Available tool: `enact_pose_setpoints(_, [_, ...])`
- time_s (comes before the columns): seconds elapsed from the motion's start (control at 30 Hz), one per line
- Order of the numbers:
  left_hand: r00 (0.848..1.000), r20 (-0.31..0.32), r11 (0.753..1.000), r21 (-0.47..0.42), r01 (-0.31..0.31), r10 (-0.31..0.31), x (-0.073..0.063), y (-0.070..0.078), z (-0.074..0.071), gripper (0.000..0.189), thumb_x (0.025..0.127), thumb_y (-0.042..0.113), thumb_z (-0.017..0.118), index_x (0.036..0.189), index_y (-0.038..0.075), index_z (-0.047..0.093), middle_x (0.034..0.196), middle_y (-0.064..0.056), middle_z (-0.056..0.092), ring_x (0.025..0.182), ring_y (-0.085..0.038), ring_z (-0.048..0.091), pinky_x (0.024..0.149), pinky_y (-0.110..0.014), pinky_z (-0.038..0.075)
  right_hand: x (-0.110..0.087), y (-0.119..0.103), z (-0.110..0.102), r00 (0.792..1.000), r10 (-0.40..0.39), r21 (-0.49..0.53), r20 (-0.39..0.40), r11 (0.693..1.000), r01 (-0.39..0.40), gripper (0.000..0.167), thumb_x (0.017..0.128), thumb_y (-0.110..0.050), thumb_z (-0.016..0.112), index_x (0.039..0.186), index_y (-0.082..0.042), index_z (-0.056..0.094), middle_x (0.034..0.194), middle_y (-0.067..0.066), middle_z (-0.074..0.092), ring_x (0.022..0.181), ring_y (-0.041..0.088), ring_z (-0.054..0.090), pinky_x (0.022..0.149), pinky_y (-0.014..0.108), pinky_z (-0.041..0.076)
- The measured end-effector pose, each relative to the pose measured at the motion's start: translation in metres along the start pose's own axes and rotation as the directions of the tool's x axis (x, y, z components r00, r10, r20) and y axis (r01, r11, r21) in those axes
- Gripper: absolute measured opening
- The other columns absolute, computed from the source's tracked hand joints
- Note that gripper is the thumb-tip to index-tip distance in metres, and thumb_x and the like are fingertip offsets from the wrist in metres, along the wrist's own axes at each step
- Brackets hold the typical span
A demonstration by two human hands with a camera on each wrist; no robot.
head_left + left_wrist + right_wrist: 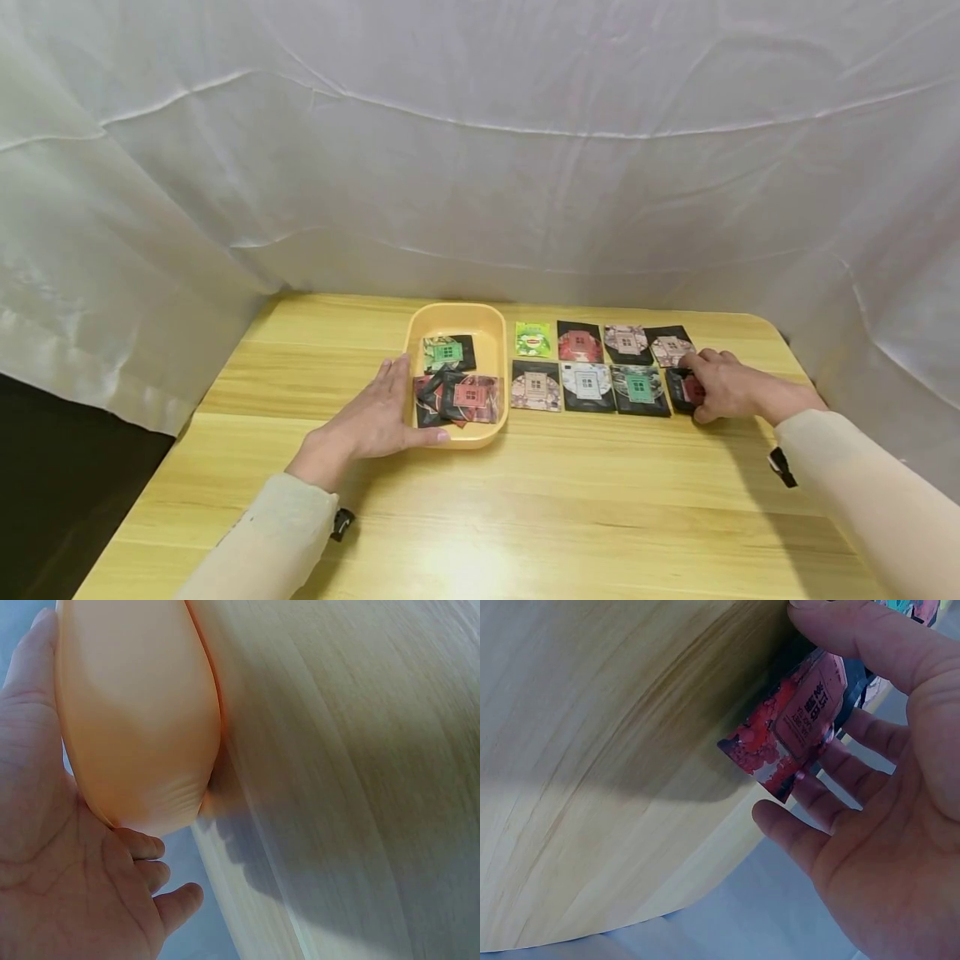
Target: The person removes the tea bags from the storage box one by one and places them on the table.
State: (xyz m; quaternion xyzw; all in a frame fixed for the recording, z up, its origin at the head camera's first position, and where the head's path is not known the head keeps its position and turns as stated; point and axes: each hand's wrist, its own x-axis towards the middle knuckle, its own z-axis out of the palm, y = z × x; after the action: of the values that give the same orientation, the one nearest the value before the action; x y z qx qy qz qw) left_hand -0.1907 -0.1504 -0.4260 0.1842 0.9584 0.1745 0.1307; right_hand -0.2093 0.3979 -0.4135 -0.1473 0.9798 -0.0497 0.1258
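Observation:
In the head view my left hand (375, 412) lies along the left side of a yellow plastic tray (493, 321), its thumb reaching over the near rim. The left wrist view shows the palm and fingers against the outer wall of the tray (142, 712). Several tea sachets are inside, among them a green-labelled one (444, 352) and a red-labelled one (472, 396). My right hand (723, 387) holds a black and red tea sachet (795, 724) by its edges, at the right end of the lower row. That sachet looks slightly bowed between thumb and fingers.
Two rows of tea sachets lie right of the tray: a green-yellow one (533, 340), a red one (579, 342), a white-labelled one (588, 385), a green-labelled one (640, 388) and several pink-patterned ones. Pale cloth (480, 208) hangs behind the wooden table (585, 492).

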Motion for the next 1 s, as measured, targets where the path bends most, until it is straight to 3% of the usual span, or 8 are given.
enact_pose_setpoints(0.3, [1.0, 0.002, 1.0, -0.005, 0.008, -0.008, -0.002, -0.002, -0.001, 0.143, 0.08, 0.086, 0.067, 0.168, 0.0, -0.006, 0.176, -0.023, -0.002, 0.164, -0.04, 0.0, 0.133, -0.054, 0.012, 0.004, -0.003, 0.0, 1.0, -0.014, -0.003, 0.006, 1.0, 0.014, 0.094, 0.066, -0.024, 0.092, 0.146, 0.004, 0.051, 0.142, 0.04, 0.049, 0.125, 0.063, 0.049, 0.095, 0.072, 0.05])
enact_pose_setpoints(0.7, [1.0, 0.012, 1.0, 0.001, 0.005, -0.005, -0.001, -0.003, -0.002, 0.143, 0.079, 0.088, 0.064, 0.168, 0.001, -0.008, 0.176, -0.021, -0.005, 0.164, -0.039, -0.001, 0.133, -0.052, 0.011, 0.009, -0.001, 0.0, 1.0, -0.024, -0.028, 0.013, 0.999, 0.024, 0.085, 0.069, -0.025, 0.091, 0.139, 0.007, 0.057, 0.137, 0.034, 0.058, 0.124, 0.061, 0.053, 0.099, 0.071, 0.05])
enact_pose_setpoints(0.87, [1.0, 0.021, 1.0, -0.007, 0.003, -0.003, 0.0, 0.0, -0.002, 0.145, 0.078, 0.09, 0.064, 0.168, 0.002, -0.009, 0.176, -0.019, -0.007, 0.164, -0.038, -0.003, 0.133, -0.052, 0.011, 0.009, -0.009, -0.007, 1.0, -0.014, -0.047, -0.005, 0.999, 0.014, 0.085, 0.078, -0.028, 0.088, 0.144, 0.011, 0.052, 0.142, 0.041, 0.054, 0.129, 0.066, 0.048, 0.105, 0.075, 0.045])
enact_pose_setpoints(1.0, [1.0, 0.024, 1.0, 0.0, 0.009, -0.009, -0.001, 0.001, -0.002, 0.145, 0.078, 0.09, 0.063, 0.167, 0.002, -0.01, 0.175, -0.019, -0.006, 0.164, -0.038, -0.003, 0.133, -0.052, 0.011, 0.014, -0.038, -0.018, 0.998, -0.039, -0.075, -0.052, 0.997, 0.035, 0.075, 0.091, -0.032, 0.081, 0.146, 0.011, 0.052, 0.146, 0.04, 0.052, 0.134, 0.064, 0.046, 0.109, 0.075, 0.042])
